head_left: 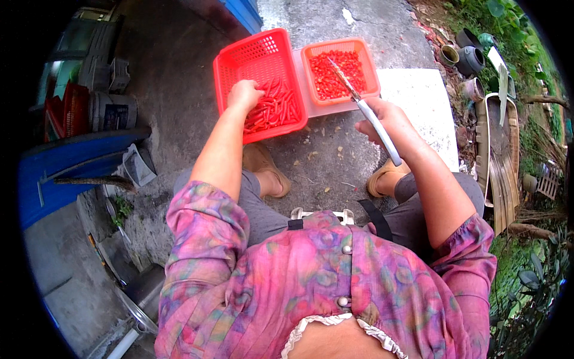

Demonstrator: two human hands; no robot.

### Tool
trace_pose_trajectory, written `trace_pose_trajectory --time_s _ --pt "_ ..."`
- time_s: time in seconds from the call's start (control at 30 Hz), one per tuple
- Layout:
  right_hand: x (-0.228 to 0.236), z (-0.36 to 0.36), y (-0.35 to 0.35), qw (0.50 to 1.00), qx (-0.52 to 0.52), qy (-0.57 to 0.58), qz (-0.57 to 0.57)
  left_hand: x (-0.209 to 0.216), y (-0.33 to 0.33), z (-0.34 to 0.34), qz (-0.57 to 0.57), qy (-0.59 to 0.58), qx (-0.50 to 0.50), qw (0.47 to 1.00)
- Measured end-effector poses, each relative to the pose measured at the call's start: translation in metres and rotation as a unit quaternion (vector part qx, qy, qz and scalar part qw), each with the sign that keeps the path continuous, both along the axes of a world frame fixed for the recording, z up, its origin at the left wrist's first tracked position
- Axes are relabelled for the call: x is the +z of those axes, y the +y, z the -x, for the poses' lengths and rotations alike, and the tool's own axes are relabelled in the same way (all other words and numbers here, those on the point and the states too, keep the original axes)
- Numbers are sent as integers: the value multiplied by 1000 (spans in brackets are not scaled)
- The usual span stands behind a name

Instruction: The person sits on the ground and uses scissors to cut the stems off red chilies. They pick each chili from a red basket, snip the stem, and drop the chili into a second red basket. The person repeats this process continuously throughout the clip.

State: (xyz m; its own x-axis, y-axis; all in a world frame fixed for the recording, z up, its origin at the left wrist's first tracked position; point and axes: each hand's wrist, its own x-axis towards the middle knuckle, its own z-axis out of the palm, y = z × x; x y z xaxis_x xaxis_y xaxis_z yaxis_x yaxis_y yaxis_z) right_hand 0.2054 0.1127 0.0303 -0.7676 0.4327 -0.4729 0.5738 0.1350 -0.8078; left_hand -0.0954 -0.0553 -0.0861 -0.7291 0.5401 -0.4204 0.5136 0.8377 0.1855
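Note:
In a red plastic basket (254, 52) lies a pile of whole red chillies (276, 109). My left hand (244, 96) reaches over the basket's left side, fingers bent down at the pile's edge; its fingertips are mostly hidden, so I cannot make out what they hold. My right hand (391, 122) is closed round a pair of scissors (378, 131) with a pale grey handle. Their stained blades point up and left over an orange basket (372, 81) that holds chopped red chillies (335, 75).
Under the orange basket and to its right are white boards (418, 113). My feet (269, 179) stand just below the baskets, with scraps on the concrete. Buckets (113, 112) and a blue panel (89, 164) are at left; pots (469, 60), a long trough (499, 137) and plants line the right.

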Motion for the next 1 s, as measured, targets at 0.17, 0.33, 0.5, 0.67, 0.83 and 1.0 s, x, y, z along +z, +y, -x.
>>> trace_pose_trajectory --time_s 0.17,0.33,0.5,0.67,0.83,1.0 --pt "3 1 -2 1000 2 0 9 -27 -9 22 70 -32 41 996" --pt "6 2 -1 999 30 -21 13 -48 -8 12 28 -100 88 991" --pt "8 1 -2 999 32 -18 -5 -25 7 -15 17 -12 50 999" --pt "3 1 -1 999 34 -9 -16 -18 7 -14 35 -63 116 991" --pt "4 1 -3 998 48 -13 -48 -19 8 -14 59 -48 134 988" --pt "0 0 -1 997 46 -27 -48 -2 24 -34 114 -7 48 992"
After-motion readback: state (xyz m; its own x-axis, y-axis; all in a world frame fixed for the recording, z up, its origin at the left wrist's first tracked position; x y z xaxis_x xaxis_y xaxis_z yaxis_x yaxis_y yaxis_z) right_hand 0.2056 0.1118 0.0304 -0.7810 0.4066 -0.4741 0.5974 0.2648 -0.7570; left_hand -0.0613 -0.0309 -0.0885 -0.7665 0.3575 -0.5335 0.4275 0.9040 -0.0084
